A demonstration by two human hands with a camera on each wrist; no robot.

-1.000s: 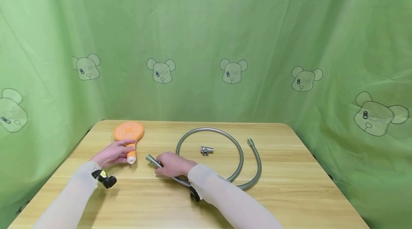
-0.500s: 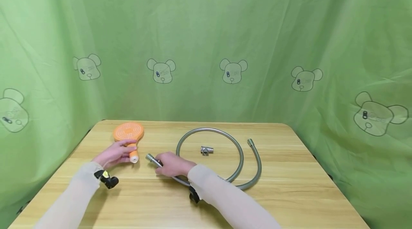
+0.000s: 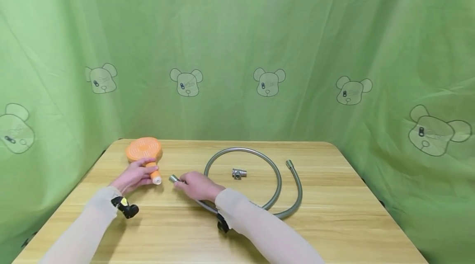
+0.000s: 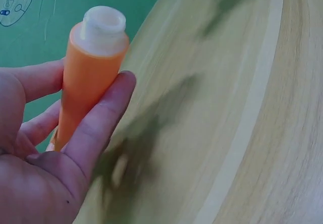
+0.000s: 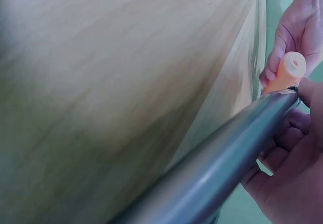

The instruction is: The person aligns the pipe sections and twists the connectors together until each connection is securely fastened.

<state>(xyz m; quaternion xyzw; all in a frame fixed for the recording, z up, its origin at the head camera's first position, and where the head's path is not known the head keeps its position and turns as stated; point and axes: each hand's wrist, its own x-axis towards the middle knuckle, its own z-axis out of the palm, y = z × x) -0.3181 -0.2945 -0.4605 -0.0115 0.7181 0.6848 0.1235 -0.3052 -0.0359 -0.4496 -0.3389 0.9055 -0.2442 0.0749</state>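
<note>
"Starting with the biggest, what is there?"
"A green curtain beyond the left hand and right hand, then a wooden table beneath them."
"Next?"
"A hose, gripped by the right hand and looping out beyond it and to its right."
"And the orange shower head?"
"Held by the left hand, thumb and fingers round the handle, disc on that hand's far side. Whether the disc touches the table, I can't tell."
"Smaller still?"
"A metal tee, right of the right hand, inside the loop."
"How do the ends face?"
"The handle slants nearward and toward the right hand. Its white tip and the hose's metal end sit between the hands, near but apart; the metal end points leftward, so their axes cross at an angle."
</note>
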